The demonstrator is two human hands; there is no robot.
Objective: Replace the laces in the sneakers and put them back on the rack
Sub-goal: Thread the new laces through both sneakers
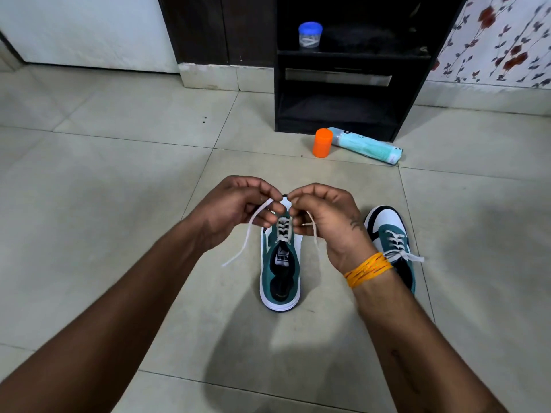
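A green and white sneaker [280, 275] stands on the tiled floor with its heel toward me. Its white lace [246, 236] is threaded through the lower eyelets, and both ends are loose. My left hand [238, 208] pinches the left end above the toe; the tail trails down to the left. My right hand [325, 216] pinches the right end close beside it, over the sneaker's front. The toe is hidden by my hands. A second matching sneaker [390, 234] stands to the right, laced and tied, partly behind my right wrist.
A dark shoe rack [351, 93] stands ahead against the wall, with a blue-lidded clear jar [310, 35] on its upper shelf. An orange container [322, 143] and a light blue pack [368, 146] lie on the floor in front of it.
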